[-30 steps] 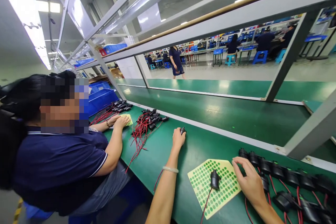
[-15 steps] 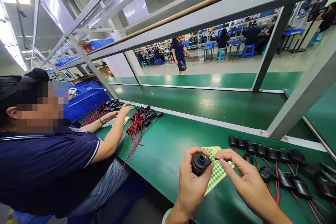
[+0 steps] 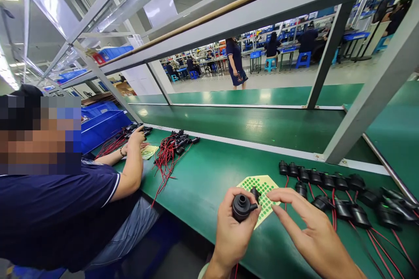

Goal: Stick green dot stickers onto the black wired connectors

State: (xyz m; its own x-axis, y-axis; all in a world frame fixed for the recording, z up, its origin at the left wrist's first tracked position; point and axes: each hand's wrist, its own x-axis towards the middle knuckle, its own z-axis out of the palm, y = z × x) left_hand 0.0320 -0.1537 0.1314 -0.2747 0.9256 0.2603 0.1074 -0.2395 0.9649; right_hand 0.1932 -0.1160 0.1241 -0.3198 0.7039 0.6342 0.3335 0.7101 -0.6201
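My left hand (image 3: 234, 226) is wrapped round a small black pump (image 3: 241, 207), with its round top port facing up and its side spout pointing right. A red wire hangs below that hand. My right hand (image 3: 304, 222) is just to the right, thumb and forefinger apart, and I see nothing between them. Under and behind both hands, a pale yellow sheet of green dot stickers (image 3: 263, 182) lies on the green bench; the hands cover part of it. A small dark part (image 3: 255, 192) shows behind the left fingers, partly hidden.
Several black pumps with red and black wires (image 3: 328, 181) stand in rows at the right. A heap of wired pumps (image 3: 178, 141) lies left of centre. At the left, a co-worker (image 3: 65, 213) sits near blue bins (image 3: 104, 124). A metal post (image 3: 366, 83) rises behind the pumps.
My right thumb and forefinger have parted and drawn back from the pump. The pump stays in my left hand. The co-worker's hands have moved back left, uncovering another sticker sheet.
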